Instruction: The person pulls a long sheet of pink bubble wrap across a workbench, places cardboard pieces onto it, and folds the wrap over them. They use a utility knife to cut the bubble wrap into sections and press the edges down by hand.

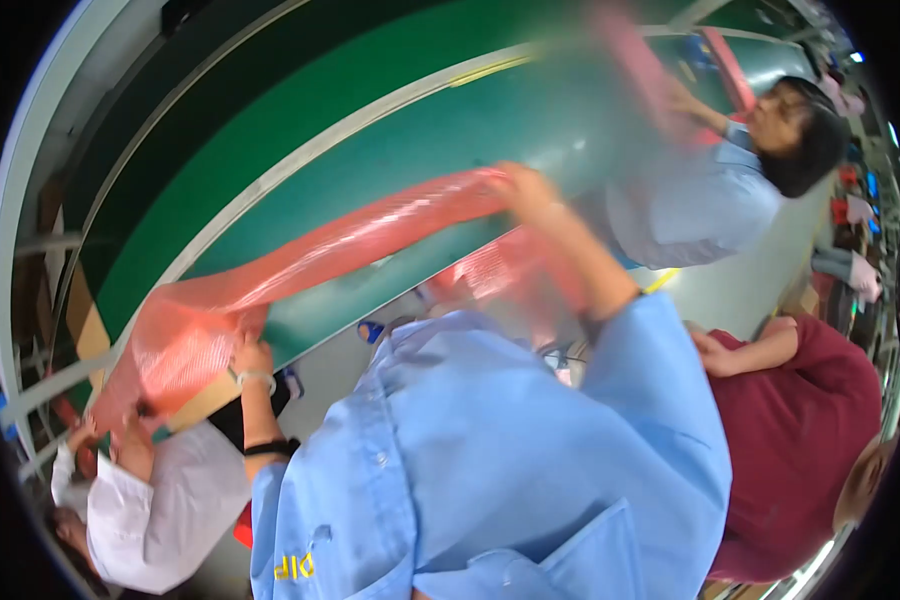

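Note:
A long sheet of pink bubble wrap [355,235] stretches over the green work surface [410,150], from the far middle down to the lower left. My right hand [530,193] is closed on its right end, the arm reaching forward. Lower left, my left hand [253,355], with a bracelet at the wrist, is closed on the wrap's near edge. There the wrap spreads wider and lies in folds. Another piece of pink bubble wrap [490,272] hangs at the near edge of the surface, beneath my right forearm.
At the left, a person in white [175,500] has hands at the wrap's far left end. A person in light blue [695,205] at the right holds a blurred pink strip [635,60]. Close on my right stands a person in maroon [800,450]. Cardboard [202,402] lies under the wrap.

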{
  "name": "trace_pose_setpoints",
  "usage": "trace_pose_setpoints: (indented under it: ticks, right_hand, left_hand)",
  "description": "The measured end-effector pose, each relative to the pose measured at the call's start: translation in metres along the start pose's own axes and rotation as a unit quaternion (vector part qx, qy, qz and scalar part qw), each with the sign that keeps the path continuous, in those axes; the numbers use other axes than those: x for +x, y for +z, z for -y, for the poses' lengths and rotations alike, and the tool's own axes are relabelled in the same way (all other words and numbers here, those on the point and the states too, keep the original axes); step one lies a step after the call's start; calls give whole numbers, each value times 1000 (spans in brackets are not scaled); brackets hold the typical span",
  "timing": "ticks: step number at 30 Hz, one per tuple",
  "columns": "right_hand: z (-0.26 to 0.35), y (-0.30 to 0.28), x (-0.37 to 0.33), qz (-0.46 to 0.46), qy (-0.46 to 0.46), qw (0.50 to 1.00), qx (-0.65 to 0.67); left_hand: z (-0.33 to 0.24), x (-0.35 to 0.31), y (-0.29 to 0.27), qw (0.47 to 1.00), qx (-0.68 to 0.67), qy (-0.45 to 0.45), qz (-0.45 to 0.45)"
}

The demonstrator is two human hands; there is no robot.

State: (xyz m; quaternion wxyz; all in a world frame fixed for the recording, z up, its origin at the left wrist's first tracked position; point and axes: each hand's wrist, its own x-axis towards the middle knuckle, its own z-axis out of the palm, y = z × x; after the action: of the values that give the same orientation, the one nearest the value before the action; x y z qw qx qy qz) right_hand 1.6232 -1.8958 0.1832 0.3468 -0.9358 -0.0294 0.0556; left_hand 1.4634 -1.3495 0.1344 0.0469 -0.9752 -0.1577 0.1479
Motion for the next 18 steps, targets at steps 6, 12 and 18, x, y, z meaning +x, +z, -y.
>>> trace_pose_setpoints:
  ticks: [6, 12, 18]
  right_hand:
    - [133, 84, 58, 147, -155, 977, 22]
    - [195, 130, 23, 226, -203, 949, 86]
    - [188, 115, 4, 272, -172, 934, 153]
  left_hand:
    - [-53, -32, -27, 966, -185, 176, -42]
    - [-162, -59, -40, 719, -682, 43, 122]
    - [-156, -23, -28, 241, -942, 14, 231]
